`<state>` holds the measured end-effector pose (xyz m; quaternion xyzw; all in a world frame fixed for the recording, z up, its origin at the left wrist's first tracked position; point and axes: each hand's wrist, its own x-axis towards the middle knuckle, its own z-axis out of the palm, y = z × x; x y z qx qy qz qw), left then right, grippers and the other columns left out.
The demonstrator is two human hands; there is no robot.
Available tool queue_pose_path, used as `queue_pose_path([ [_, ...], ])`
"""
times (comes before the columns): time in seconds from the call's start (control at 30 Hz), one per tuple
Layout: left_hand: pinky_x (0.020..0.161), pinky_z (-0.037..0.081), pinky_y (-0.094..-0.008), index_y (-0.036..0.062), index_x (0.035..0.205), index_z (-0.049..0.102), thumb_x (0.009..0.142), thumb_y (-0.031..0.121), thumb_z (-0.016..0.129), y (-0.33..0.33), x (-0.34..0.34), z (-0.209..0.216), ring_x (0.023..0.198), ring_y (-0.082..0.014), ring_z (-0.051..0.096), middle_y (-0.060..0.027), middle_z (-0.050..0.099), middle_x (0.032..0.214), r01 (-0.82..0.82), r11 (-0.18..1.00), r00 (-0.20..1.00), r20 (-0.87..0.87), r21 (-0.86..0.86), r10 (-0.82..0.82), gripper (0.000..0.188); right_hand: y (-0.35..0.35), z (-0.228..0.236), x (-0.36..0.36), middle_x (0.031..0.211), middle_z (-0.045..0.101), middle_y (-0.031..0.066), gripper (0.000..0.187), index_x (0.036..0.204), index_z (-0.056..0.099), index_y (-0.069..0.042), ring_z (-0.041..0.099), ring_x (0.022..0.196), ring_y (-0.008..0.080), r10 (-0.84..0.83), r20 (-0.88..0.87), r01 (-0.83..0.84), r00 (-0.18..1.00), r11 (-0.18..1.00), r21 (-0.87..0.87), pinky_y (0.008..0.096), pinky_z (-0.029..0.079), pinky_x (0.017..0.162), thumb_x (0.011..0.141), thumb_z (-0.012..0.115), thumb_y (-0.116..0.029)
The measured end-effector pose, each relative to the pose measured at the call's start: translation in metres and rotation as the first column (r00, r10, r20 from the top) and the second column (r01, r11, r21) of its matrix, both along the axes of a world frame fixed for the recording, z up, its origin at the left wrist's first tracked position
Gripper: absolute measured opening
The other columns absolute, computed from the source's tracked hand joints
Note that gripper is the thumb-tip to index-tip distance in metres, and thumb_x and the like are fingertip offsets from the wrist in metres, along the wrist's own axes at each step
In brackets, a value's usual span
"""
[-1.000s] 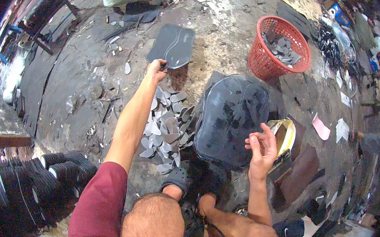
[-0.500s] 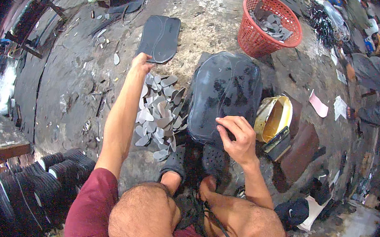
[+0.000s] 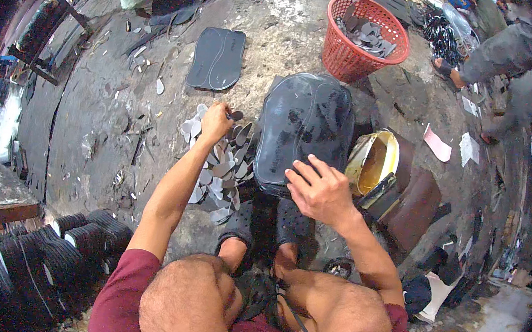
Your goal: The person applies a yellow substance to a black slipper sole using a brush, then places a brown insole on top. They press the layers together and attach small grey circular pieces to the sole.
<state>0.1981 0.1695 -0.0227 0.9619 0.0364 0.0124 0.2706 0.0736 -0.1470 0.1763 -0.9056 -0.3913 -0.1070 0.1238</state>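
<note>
A stack of black sole sheets [image 3: 302, 118], with curved sole outlines on its top sheet, sits in front of my feet. Over its near right corner is my right hand [image 3: 322, 190], fingers apart and holding nothing. To the left lies a pile of small grey rounded foam pieces [image 3: 220, 161]. At the far end of this pile my left hand [image 3: 217, 121] is closed, its fingertips pinching a dark rounded foam piece [image 3: 237, 116]. Beyond it, a single black sole sheet [image 3: 217, 59] rests flat on the ground, apart from my hand.
A red plastic basket [image 3: 367, 41] with grey scraps stands beyond the stack. To the right are a cut-open container of yellowish glue [image 3: 374, 162] and a brown sheet [image 3: 412, 209]. Stacked black soles [image 3: 80, 238] stand at lower left. Another person's legs [image 3: 500, 60] are at upper right.
My left hand has let go of the single sole sheet and come back to the foam pile. My right hand's fingers have spread. The other person's leg has come further into view.
</note>
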Motion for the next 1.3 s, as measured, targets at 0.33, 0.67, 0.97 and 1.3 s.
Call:
queue_pose_path([
  [0.33, 0.076, 0.051, -0.05, 0.0027, 0.075, 0.063, 0.07, 0.03, 0.077, 0.038, -0.023, 0.027, 0.086, -0.0409, 0.064, -0.0216, 0.064, 0.086, 0.113, 0.993, 0.993, 0.022, 0.035, -0.114, 0.031, -0.006, 0.107, 0.093, 0.09, 0.07, 0.0086, 0.022, 0.111, 0.07, -0.011, 0.069, 0.075, 0.0281, -0.478, 0.294, 0.314, 0.827, 0.829, 0.464, 0.04, 0.054, 0.067, 0.09, 0.062, -0.007],
  [0.67, 0.067, 0.056, -0.0327, 0.0057, 0.089, 0.067, 0.08, 0.013, 0.082, 0.03, -0.115, 0.118, 0.071, -0.0197, 0.072, -0.0079, 0.071, 0.075, 0.059, 0.932, 0.97, 0.243, -0.359, 0.032, 0.019, -0.002, 0.02, -0.009, 0.099, 0.071, 0.002, 0.017, 0.1, 0.075, -0.015, 0.067, 0.087, 0.0207, -0.087, -0.1, 0.093, 0.991, 0.994, 0.062, 0.0357, 0.054, 0.075, 0.086, 0.073, -0.023],
  [0.97, 0.075, 0.057, -0.0373, 0.0075, 0.094, 0.066, 0.059, -0.007, 0.073, 0.006, -0.189, 0.168, 0.089, -0.0298, 0.072, -0.01, 0.073, 0.094, 0.34, 0.924, 0.857, 0.462, -0.176, -0.227, 0.039, 0.09, 0.004, 0.017, 0.116, 0.069, 0.0167, 0.037, 0.12, 0.072, -0.01, 0.071, 0.099, 0.0311, 0.285, -0.542, 0.169, 0.791, 0.749, 0.64, 0.0355, 0.058, 0.083, 0.084, 0.078, -0.018],
  [1.3, 0.079, 0.058, -0.0374, 0.0091, 0.099, 0.069, 0.058, -0.005, 0.071, -0.001, -0.21, 0.148, 0.096, -0.0301, 0.073, -0.0119, 0.075, 0.103, 0.276, 0.94, 0.879, 0.449, -0.199, -0.163, 0.044, 0.107, -0.003, -0.007, 0.123, 0.068, 0.0183, 0.036, 0.12, 0.07, -0.009, 0.068, 0.11, 0.0335, 0.325, -0.681, 0.305, 0.656, 0.712, 0.633, 0.0402, 0.054, 0.093, 0.084, 0.07, -0.01],
])
